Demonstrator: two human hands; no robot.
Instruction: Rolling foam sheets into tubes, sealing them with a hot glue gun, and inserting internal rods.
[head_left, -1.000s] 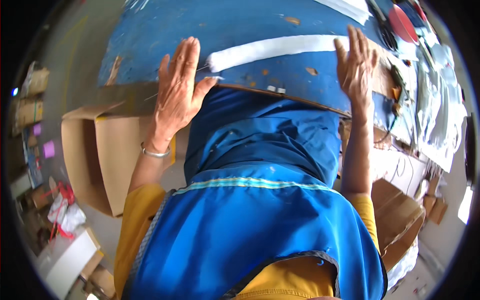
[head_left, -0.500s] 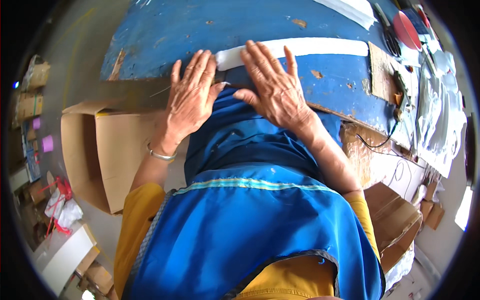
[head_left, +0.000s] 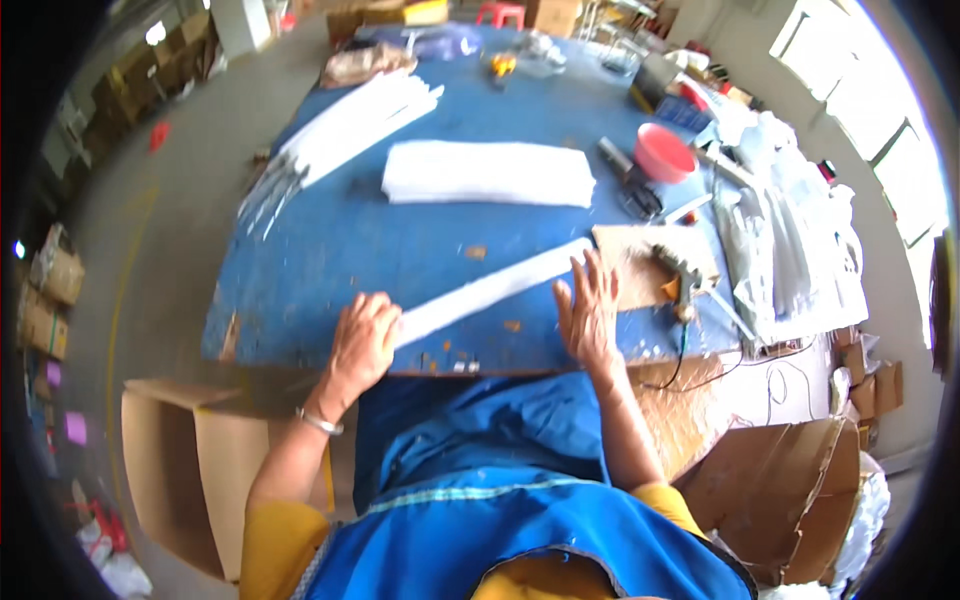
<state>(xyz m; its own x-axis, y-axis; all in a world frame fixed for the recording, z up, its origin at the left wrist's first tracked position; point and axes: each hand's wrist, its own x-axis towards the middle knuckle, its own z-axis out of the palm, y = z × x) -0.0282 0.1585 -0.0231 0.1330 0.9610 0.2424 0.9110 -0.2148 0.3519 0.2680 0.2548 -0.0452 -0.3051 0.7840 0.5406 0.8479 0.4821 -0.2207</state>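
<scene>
A long, narrow white strip point(head_left: 490, 290), perhaps a rolled or folded sheet, lies aslant on the blue table point(head_left: 330, 300), its right end farther from me. My left hand point(head_left: 363, 335) is closed about its left end, fingers bent over it. At the other end is my right hand point(head_left: 592, 310), open with fingers stretched and thumb apart. Its fingertips are beside the strip's tip; whether they touch it, I cannot tell. Beyond the strip rests a wider stack of white sheets point(head_left: 488, 174). A glue gun point(head_left: 685, 280) lies on a cardboard piece point(head_left: 625, 265) right of my right hand.
Long white strips point(head_left: 350, 125) are heaped at the far left of the table. A red bowl point(head_left: 665, 153), black-handled tools point(head_left: 635, 190) and clear plastic bags point(head_left: 785, 230) occupy the right side. Open cardboard boxes stand below the near edge, left point(head_left: 230, 470) and right point(head_left: 770, 490).
The view has tipped up, showing more table. The strip has turned, its right end now farther away. My left hand has closed on its left end; my right hand has moved to its right end.
</scene>
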